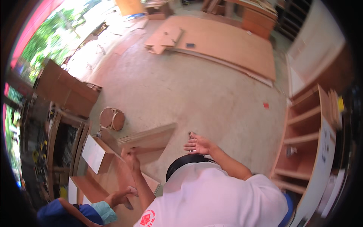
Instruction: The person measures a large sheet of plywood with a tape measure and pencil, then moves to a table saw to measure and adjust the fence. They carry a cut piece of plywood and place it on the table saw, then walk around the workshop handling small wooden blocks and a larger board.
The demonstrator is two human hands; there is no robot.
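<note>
My left hand is closed, its fingers curled beside the upper edge of a brown wooden panel. Slight blur hides what is in those fingers. My right hand is raised over the floor with its palm partly showing; a thin dark stick-like thing runs along its fingers. Several stacked wooden boards rest just past my left hand. To the left is a box-shaped wooden piece with a white face. A co-worker's hand reaches in low, near the panel.
The co-worker in blue is at lower left. A round drum-like stool stands on the concrete floor. Farther off lies a large flat wooden sheet. An open shelf cabinet stands at right, and a large brown box at left.
</note>
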